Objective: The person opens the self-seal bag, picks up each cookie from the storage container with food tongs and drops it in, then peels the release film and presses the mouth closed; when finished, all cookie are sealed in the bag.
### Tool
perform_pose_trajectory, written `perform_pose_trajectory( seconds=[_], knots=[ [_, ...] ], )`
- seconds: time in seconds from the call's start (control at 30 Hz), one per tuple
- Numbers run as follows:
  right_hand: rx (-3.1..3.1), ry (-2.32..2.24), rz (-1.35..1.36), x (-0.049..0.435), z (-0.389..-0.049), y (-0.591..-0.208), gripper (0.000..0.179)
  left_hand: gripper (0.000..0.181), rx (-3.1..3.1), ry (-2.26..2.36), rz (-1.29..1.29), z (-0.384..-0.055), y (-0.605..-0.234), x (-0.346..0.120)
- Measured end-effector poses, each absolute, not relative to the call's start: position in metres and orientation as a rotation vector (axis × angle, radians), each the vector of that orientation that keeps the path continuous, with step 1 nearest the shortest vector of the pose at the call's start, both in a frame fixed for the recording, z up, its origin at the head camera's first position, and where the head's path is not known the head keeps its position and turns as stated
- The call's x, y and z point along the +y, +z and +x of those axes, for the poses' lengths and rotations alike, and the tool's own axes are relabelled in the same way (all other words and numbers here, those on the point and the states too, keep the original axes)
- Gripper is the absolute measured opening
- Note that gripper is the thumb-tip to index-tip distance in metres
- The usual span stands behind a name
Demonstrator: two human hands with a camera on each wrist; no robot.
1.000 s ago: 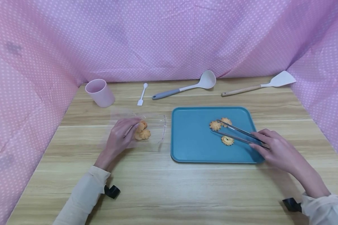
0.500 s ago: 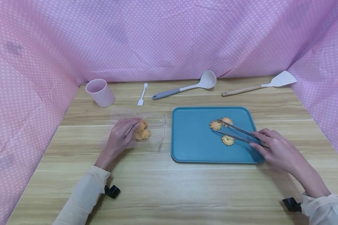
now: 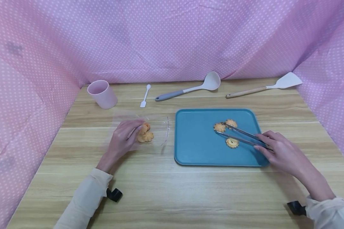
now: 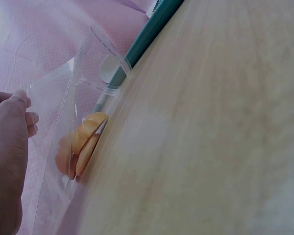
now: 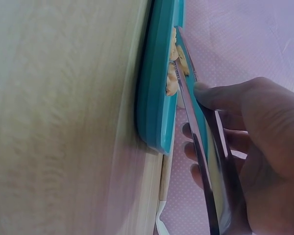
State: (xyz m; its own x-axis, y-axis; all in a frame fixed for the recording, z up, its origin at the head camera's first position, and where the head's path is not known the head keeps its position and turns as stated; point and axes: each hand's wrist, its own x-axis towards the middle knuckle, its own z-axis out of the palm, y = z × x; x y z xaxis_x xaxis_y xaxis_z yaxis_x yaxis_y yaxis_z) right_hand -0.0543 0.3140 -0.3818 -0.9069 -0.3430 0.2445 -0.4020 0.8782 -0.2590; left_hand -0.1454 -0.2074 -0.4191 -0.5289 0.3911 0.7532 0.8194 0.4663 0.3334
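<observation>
The right hand (image 3: 283, 152) holds one pair of metal tongs (image 5: 233, 196) between thumb and fingers, and the two tips stand apart around the left cookie (image 3: 219, 128) on the blue tray (image 3: 197, 140); whether they touch it, I cannot tell. Two more cookies lie on this tray: the far right cookie (image 3: 231, 123) and the near cookie (image 3: 232, 142), so three in total. The left hand (image 3: 121, 136) pinches the edge of a clear bag (image 4: 54, 93), left of the tray. Inside it more cookies (image 3: 146, 136) overlap, at least two; the exact number is not clear. I would judge the cookies light, stiff and quite fragile, with crumbly edges, therefore a gentle grip across the opposite sides looks better than a strong squeeze. The bag is probably thin, soft and slippery, best taken by its open rim. The tongs seem smooth and springy, good to hold at the middle of their arms. At the far side are one pink cup (image 3: 101, 94), one small white stirrer (image 3: 145, 96), one ladle (image 3: 181, 92) and one spatula (image 3: 261, 89).
</observation>
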Motion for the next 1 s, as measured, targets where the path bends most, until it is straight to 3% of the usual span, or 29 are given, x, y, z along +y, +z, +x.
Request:
perform_pose_trajectory(
  seconds=[1.0],
  knots=[
    [-2.781, 0.421, 0.643, 0.3143, -0.0566, -0.3887, 0.044, 0.018, -2.12, -0.941, -0.996, -0.1452, -0.42, -0.2073]
  ],
)
